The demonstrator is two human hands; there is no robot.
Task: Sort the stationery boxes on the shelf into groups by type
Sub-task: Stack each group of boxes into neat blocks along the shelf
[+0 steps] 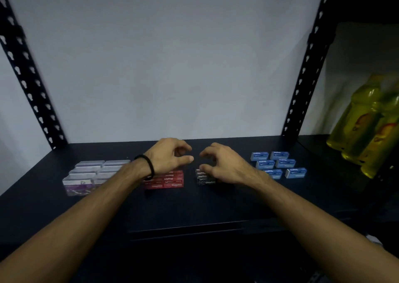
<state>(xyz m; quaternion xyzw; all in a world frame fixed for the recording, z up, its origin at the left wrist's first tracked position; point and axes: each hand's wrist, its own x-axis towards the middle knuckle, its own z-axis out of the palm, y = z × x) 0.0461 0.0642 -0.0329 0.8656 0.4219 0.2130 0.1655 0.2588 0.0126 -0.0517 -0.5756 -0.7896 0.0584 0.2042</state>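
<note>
Four groups of small boxes lie on the dark shelf (194, 205). At the left are several clear boxes (90, 172), then red staple boxes (170, 180), black staple boxes (203, 178) and, at the right, several blue boxes (278, 164). My left hand (170, 155) hovers over the back of the red group with fingers loosely curled and holds nothing. My right hand (222, 164) hovers over the black group, covering part of it. Its fingers are curled and nothing shows in them.
Black perforated uprights stand at the back left (28, 77) and back right (306, 66) against a grey wall. Yellow drink bottles (367, 127) stand on the neighbouring shelf at the right. The shelf's front edge (194, 228) runs below the boxes.
</note>
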